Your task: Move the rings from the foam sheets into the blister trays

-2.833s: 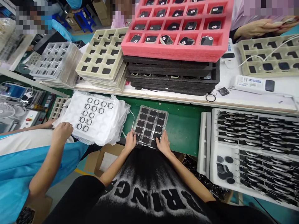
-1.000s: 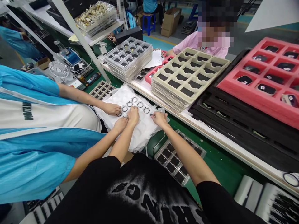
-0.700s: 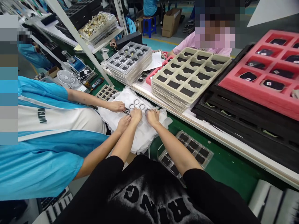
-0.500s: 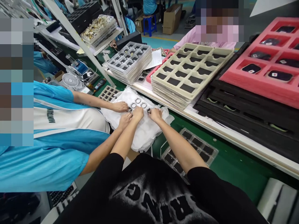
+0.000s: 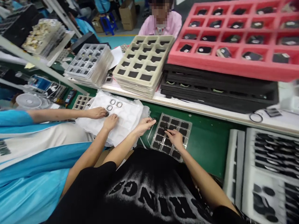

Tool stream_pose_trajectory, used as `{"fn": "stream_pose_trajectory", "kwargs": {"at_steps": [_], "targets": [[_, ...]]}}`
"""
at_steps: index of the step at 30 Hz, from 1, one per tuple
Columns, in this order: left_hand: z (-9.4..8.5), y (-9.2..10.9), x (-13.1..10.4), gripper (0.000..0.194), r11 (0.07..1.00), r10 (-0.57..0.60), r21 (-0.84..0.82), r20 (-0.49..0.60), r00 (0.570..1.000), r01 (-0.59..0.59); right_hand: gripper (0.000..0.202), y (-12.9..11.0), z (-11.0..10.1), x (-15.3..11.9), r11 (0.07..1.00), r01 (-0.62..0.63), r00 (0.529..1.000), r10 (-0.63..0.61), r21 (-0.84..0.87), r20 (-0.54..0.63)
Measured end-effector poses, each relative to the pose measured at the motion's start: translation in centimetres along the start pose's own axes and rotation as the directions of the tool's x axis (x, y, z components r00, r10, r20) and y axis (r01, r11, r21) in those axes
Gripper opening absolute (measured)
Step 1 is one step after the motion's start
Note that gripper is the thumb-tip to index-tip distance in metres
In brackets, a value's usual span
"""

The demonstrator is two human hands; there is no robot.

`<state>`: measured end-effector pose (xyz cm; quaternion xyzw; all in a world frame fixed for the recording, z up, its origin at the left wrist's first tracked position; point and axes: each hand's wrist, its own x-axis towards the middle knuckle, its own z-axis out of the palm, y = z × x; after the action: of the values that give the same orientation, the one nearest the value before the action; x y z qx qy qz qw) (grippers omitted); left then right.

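My left hand [image 5: 145,125] is closed in a pinch at the right edge of a white padded sheet [image 5: 127,116]. A small dark piece shows at its fingertips, too small to name. Over a clear plastic tray [image 5: 189,128] with black square pockets, my right hand [image 5: 175,137] pinches a small black piece [image 5: 166,128]. On the white sheet lie three thin dark rings, one of them a ring [image 5: 119,104] nearest the middle. A co-worker's two hands are at the sheet's left, near the rings.
A stack of cream trays [image 5: 133,74], grey trays [image 5: 87,59] and a red foam tray [image 5: 210,59] on black foam line the shelf. At right stands a white tray [image 5: 251,174] of dark parts. A co-worker's arm [image 5: 63,114] reaches in from the left.
My right hand has moved off the white sheet to above the clear tray. My left hand has shifted from the rings to the sheet's right edge. The view has turned right.
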<state>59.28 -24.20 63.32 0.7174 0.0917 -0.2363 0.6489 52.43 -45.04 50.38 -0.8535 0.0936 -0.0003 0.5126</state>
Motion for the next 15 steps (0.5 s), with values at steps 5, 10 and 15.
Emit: {"fn": "stream_pose_trajectory", "kwargs": {"at_steps": [5, 10, 15], "targets": [[5.8, -3.5, 3.4, 0.054, 0.989, -0.09, 0.132, 0.163, 0.983, 0.069, 0.036, 3.0, -4.4, 2.7, 0.89, 0.085, 0.995, -0.049, -0.449, 0.091], [8.5, -3.7, 9.7, 0.022, 0.573, 0.206, 0.78, 0.161, 0.965, -0.252, 0.035, 2.4, -6.4, 7.6, 0.788, 0.166, 0.977, -0.048, -0.593, 0.21], [9.0, -3.7, 12.1, 0.032, 0.226, 0.154, 0.904, 0.334, 0.93, -0.363, 0.032, 2.8, -6.6, 9.6, 0.766, 0.177, 0.955, 0.019, -0.618, 0.297]]}}
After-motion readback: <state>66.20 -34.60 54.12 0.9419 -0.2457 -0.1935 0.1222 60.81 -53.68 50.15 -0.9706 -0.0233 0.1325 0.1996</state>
